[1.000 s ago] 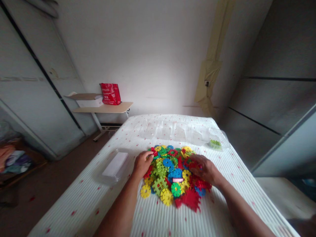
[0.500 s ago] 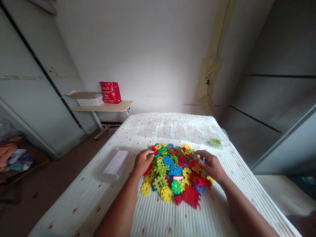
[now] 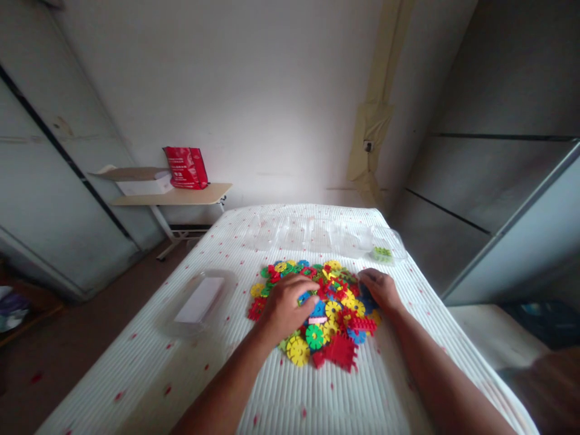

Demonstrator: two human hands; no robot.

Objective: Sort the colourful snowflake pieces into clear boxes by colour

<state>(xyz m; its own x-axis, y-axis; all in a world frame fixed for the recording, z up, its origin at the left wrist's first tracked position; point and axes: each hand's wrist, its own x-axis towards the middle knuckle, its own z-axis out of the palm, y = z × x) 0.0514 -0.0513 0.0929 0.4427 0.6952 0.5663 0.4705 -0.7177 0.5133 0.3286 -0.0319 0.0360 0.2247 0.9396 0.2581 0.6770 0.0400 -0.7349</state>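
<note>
A heap of plastic building pieces lies on the quilted cover, mixing notched discs, square lattice pieces and small blocks in yellow, green, blue and red. Over the heap's left half reaches my left hand, its thumb apart from the fingers and a blue piece visible in the gap. Its palm hides the pieces beneath. My right hand is at the heap's right edge with the fingers curled together; what they pinch, if anything, is hidden. Near the front lie a flat red square piece and a yellow notched disc.
Clear plastic containers stand in a row behind the heap. The rightmost holds light-green pieces. A clear tray with a white card lies at the left. Beyond are a small table, a red bag and a box.
My left hand has moved from the heap's left edge onto its middle-left, covering light-green lattice pieces. My right hand has drawn to the heap's right edge. The view has turned slightly right.
</note>
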